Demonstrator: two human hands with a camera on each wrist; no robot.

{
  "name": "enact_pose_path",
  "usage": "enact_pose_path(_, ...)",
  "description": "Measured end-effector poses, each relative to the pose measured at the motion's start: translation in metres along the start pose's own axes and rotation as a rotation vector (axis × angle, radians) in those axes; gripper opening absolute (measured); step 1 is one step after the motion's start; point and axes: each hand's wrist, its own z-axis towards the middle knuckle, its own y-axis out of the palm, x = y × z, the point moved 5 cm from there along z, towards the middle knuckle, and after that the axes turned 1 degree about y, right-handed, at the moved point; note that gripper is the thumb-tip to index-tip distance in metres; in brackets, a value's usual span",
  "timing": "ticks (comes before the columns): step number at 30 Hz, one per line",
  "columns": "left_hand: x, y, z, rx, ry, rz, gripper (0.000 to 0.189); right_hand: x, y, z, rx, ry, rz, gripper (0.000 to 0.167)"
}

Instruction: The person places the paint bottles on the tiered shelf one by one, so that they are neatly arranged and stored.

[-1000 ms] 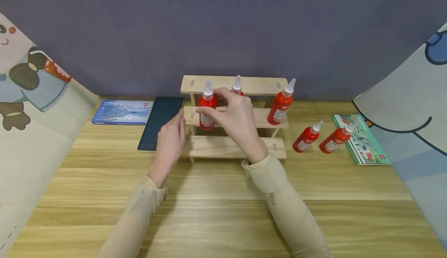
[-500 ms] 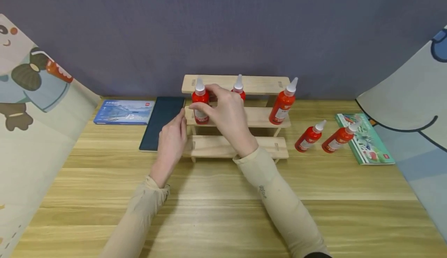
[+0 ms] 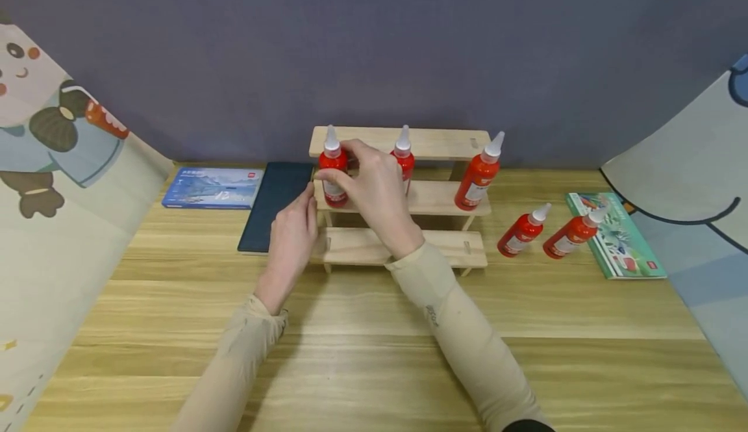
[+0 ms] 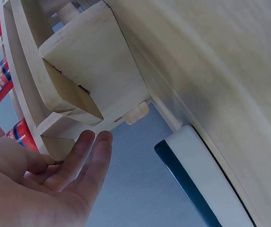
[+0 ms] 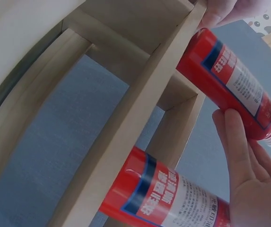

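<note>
Your right hand (image 3: 374, 188) grips the red bottle (image 3: 333, 182) on the wooden rack (image 3: 409, 247)'s middle step; it looks light and slick, so hold its body. Your left hand (image 3: 292, 237) rests relaxed against the rack's left end.

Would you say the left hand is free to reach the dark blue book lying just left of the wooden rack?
Probably yes: the left hand rests open against the wooden rack, holding nothing, and the dark blue book lies uncovered beside it.

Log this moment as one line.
right hand: grips red bottle upright on rack's middle shelf | left hand: open, fingers against wooden rack's left end
</note>
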Motion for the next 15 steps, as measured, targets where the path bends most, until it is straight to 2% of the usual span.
enact_pose_path(8,0.0009,0.0018,0.0000,-0.012,-0.003,0.000,0.039,-0.0005,0.0059,-0.0001,0.004,0.000,-0.047,0.055)
enact_pose_path(15,0.0006,0.0002,-0.0002,-0.005,0.001,0.005,0.039,-0.0005,0.0087,-0.0005,-0.015,0.011,-0.032,0.056)
